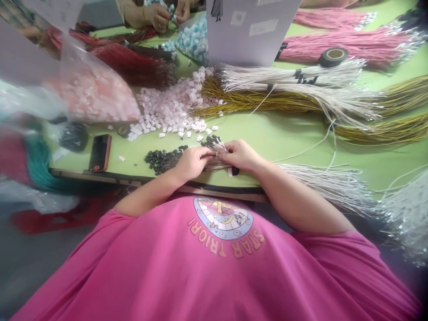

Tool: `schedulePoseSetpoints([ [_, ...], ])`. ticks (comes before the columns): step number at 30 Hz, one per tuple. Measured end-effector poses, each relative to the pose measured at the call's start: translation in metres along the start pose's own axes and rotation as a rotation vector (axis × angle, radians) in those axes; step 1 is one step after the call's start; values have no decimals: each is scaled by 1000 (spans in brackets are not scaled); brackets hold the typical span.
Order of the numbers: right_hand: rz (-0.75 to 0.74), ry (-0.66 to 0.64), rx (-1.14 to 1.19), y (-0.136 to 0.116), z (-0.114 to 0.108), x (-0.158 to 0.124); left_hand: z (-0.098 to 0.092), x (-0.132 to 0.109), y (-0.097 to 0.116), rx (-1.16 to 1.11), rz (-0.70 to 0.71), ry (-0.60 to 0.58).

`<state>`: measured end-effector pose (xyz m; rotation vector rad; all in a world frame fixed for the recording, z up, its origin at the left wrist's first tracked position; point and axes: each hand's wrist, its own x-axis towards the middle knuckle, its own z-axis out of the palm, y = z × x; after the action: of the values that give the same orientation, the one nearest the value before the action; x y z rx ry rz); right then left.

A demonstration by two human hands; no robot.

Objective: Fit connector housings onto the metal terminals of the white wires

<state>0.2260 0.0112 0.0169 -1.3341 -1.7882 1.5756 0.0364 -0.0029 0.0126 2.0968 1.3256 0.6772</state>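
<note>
My left hand [195, 162] and my right hand [241, 155] meet at the near edge of the green table. Both have their fingers closed on a bunch of thin white wires [219, 146] with black ends. To the left, beside and partly behind my left hand, lies a cluster of small black wire ends [161, 160]. Under my right forearm the white wires [323, 183] run off to the right. Which single wires my fingertips pinch is too small to tell.
White connector housings [170, 104] are heaped beyond my hands, near a clear bag of pinkish pieces [96, 91]. A phone [100, 152] lies left. Yellow-green wires [267, 101], pink wires [337, 44] and a tape roll [334, 55] lie behind. Another person's hands [163, 15] work across the table.
</note>
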Motion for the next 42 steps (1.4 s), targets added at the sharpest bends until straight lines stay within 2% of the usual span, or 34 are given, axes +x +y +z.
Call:
schedulePoseSetpoints([
  [6, -27, -16, 50, 6, 5, 1, 5, -1, -3, -58, -4, -17],
  [10, -29, 17, 75, 7, 5, 1, 8, -1, -8, -190, -66, -6],
  [14, -9, -25, 170, 4, 5, 0, 9, 0, -10, -284, -149, -18],
  [18, 4, -32, 181, 4, 4, -1, 9, 1, -9, -283, -141, -34],
  [29, -28, 66, 263, 5, 1, 0, 7, -3, -12, -392, -234, -86],
  [31, -27, 87, 284, 5, -1, 0, 3, -7, -10, -332, -204, -80],
  [33, -3, 92, 291, 5, -1, 0, -8, -10, -12, -194, -110, -16],
  [35, 30, 95, 300, 6, -1, 1, -27, -10, -19, 1, -42, 100],
  [37, 49, 107, 306, 6, -1, 2, -48, -6, -34, 203, -80, 178],
  [38, 53, 110, 302, 5, 0, 2, -57, -3, -43, 292, -133, 165],
  [40, 51, 97, 274, 4, 2, 1, -69, 3, -61, 404, -231, 44],
  [42, 46, 83, 231, 1, 3, 0, -72, 9, -75, 448, -259, -89],
])
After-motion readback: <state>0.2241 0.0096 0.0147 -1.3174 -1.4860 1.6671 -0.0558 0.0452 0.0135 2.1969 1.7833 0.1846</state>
